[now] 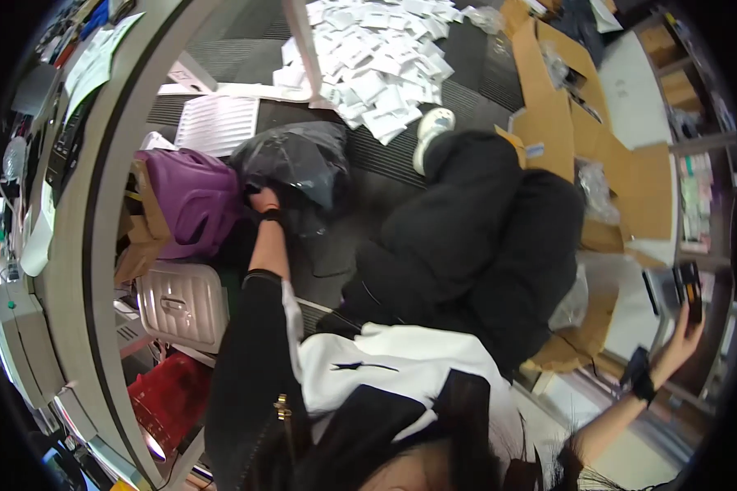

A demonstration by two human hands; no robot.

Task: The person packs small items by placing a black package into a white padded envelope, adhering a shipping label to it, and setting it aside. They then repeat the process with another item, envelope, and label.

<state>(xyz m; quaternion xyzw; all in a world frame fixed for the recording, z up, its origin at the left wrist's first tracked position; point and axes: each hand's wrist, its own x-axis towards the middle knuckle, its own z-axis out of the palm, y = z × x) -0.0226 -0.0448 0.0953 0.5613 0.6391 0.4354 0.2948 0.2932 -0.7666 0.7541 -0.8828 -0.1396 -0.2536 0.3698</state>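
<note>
Now left hand (262, 199) (on black bag (299, 164))

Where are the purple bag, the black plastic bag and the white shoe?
purple bag (192, 200): head view, middle of its side.
black plastic bag (299, 159): head view, its crinkled top.
white shoe (431, 131): head view, its toe end.

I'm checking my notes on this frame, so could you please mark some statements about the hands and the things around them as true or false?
1. The left hand reaches into a dark plastic bag. True.
2. The right hand is empty. False: it holds a small dark device.
3. A purple bag lies beside the plastic bag. True.
4. The white packets lie in a cardboard box. False: they are heaped on the floor.
</note>
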